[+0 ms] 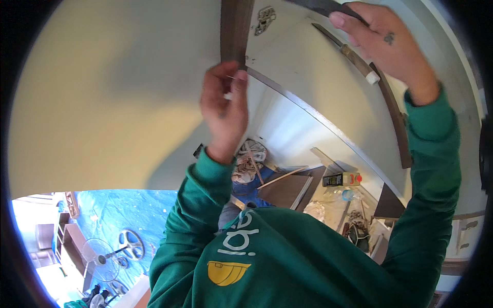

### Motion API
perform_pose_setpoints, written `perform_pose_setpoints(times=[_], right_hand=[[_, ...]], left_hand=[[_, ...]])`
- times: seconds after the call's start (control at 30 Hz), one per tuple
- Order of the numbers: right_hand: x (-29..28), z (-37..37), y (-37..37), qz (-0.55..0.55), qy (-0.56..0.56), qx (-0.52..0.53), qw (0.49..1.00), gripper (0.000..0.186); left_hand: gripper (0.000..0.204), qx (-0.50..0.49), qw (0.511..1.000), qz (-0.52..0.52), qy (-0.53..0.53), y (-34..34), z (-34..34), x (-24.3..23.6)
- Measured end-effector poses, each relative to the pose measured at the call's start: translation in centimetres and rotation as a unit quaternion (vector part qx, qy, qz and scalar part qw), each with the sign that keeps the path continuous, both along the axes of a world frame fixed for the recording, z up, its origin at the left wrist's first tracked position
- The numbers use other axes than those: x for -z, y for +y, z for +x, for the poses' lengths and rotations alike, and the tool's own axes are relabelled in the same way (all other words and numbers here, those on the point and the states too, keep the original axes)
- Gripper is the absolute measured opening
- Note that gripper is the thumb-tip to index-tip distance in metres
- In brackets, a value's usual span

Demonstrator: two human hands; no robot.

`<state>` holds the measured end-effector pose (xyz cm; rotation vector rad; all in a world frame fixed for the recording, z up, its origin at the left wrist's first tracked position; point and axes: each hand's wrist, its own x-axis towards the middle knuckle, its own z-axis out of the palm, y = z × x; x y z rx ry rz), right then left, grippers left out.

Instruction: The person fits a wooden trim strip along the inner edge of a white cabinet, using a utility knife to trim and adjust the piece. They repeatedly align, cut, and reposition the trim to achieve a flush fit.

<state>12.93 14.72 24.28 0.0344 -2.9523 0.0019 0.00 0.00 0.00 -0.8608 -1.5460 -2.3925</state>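
My left hand [224,105] is raised with thumb and fingers pinched together. A small whitish bit shows between the fingers, too blurred to name. Its fingertips are at the lower end of a dark brown wooden strip [236,31] on the pale cabinet panel. Up at the right, my right hand [385,43] is closed on a dark strip [324,6] that runs out of the top of the view. Below that hand lies a long-bladed tool [354,57] with a wooden handle and a white end. A metal hinge [265,20] is fixed between my hands.
A second dark strip [393,115] lies near my right forearm. A pale shelf edge [318,115] crosses the middle. Below are a bottle with a red cap [341,179], wood offcuts [282,190] and crumpled cloths. Blue sheeting [149,210] and a fan [100,259] are lower left.
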Motion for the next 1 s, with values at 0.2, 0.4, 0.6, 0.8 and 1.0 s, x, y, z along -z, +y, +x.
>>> perform_pose_setpoints(times=[0.2, 0.4, 0.6, 0.8, 1.0], right_hand=[[11.3, -0.6, 5.1, -0.478, 0.149, 0.078, 0.862, 0.036], [14.4, -1.3, 5.3, -0.56, 0.158, 0.062, 0.811, 0.037], [15.3, -0.7, 5.6, -0.585, 0.135, 0.061, 0.798, 0.039], [15.6, -0.8, 6.1, -0.58, 0.145, 0.041, 0.8, 0.04], [15.6, -1.0, 6.2, -0.579, 0.169, 0.021, 0.797, 0.038]], left_hand=[[0.021, -0.079, 0.988, -0.048, 0.122, 3.6, -3.1, -2.0], [0.021, -0.182, 0.947, -0.149, 0.217, 3.4, -4.4, -3.5], [0.018, -0.184, 0.948, -0.161, 0.203, 3.3, -3.1, -4.2], [0.019, -0.212, 0.933, -0.189, 0.222, 3.3, -3.6, -4.4], [0.017, -0.175, 0.934, -0.188, 0.247, 3.1, -3.2, -3.3]])
